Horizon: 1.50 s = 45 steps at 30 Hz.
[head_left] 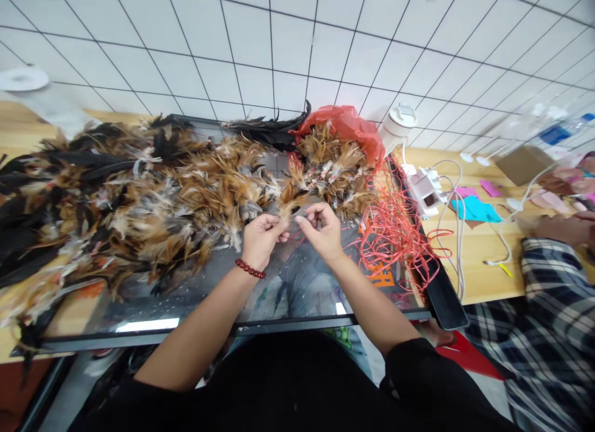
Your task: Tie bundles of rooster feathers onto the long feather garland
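My left hand [260, 238], with a dark red bead bracelet [250, 269] at its wrist, pinches the base of a small brown feather tuft [292, 199]. The feathers stick up and away from its fingertips. Close to its right, my right hand [324, 232] has thumb and forefinger pressed together. Whatever lies between them is too small to make out. A broad heap of brown and black feather bunches [186, 196] covers the left of the glossy dark tabletop [297, 295]. Just beyond my hands, more brown feather bunches [337, 165] lie against a red plastic bag [344, 125].
Tangled red string [395, 233] lies right of my hands, beside a long black tray [444, 295]. Farther right are a white power strip [424, 190] with cables, a white lidded container [400, 122] and a blue piece [476, 209]. A co-worker's plaid sleeve [553, 283] borders the right.
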Motion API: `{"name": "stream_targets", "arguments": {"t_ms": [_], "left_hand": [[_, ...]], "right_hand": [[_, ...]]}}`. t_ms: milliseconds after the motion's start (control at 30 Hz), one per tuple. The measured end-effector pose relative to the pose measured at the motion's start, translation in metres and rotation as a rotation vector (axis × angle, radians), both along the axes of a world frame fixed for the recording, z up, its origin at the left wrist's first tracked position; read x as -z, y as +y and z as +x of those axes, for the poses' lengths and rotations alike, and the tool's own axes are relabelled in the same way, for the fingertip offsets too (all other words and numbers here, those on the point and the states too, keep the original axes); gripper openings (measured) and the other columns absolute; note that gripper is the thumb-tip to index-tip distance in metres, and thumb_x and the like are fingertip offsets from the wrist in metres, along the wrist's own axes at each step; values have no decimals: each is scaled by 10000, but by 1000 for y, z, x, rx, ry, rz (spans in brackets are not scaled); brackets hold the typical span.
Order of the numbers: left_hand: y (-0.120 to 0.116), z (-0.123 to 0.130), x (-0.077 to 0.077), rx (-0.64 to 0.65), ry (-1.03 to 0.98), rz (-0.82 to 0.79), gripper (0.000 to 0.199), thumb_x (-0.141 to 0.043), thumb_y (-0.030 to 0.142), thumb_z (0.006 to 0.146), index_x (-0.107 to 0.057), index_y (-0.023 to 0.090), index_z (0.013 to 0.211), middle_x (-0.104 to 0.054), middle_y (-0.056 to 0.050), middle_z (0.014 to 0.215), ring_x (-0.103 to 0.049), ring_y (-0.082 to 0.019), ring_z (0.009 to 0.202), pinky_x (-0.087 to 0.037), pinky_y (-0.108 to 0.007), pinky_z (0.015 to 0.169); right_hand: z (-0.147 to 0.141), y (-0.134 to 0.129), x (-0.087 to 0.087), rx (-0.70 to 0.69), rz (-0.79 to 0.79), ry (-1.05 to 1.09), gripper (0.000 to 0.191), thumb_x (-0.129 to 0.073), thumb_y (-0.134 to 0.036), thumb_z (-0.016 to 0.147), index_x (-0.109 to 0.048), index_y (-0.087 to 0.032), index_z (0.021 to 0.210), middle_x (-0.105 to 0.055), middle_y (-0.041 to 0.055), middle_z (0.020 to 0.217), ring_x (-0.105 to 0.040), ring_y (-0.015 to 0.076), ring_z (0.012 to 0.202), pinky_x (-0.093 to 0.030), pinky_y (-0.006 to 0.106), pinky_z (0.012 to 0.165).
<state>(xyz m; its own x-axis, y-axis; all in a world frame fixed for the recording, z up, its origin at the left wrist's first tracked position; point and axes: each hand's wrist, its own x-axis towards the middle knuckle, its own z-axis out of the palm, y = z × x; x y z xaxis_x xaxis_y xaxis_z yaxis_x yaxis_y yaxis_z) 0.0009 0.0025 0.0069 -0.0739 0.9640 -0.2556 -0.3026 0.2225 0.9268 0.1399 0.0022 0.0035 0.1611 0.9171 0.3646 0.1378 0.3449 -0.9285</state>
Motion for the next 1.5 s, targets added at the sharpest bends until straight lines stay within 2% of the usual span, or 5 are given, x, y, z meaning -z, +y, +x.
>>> {"name": "stream_targets", "arguments": {"t_ms": [167,367,500,900,1500], "left_hand": [[0,3,6,-26,114,83,346,-858,329,493,-605,145,640,-621,27,514,-561,-94,423,-484,-210,450],[2,-1,5,-23,104,41,347,-856,338,531,-611,137,672,-669,-23,571,-600,-116,466,-475,-215,460],[3,-5,1,-16,-15,-5,386,-875,365,526,-635,128,714,-691,-35,631,-598,-101,503,-489,-223,512],[-3,-1,2,279,-22,60,385,-812,474,639,-687,121,728,-678,-48,659,-614,-119,579,-499,-235,560],[0,1,2,2,-25,102,304,-878,304,524,-705,139,712,-701,-27,638,-615,-112,553,-506,-244,580]], "right_hand": [[-2,-5,-2,-90,129,-224,163,-685,-340,817,-700,-218,924,-664,28,843,-582,138,747,-477,279,698],[7,5,2,73,-79,72,176,-667,-379,819,-724,-216,851,-725,35,870,-626,167,817,-492,323,829],[10,10,1,122,-146,223,222,-698,-419,766,-710,-210,840,-696,14,809,-584,155,768,-487,313,806],[-3,6,7,-174,-257,112,365,-735,-533,711,-596,-198,679,-541,-37,628,-467,106,594,-383,256,601],[-7,4,4,-134,-293,338,313,-718,-473,696,-556,-214,763,-575,-32,687,-506,117,630,-437,255,636]]}}
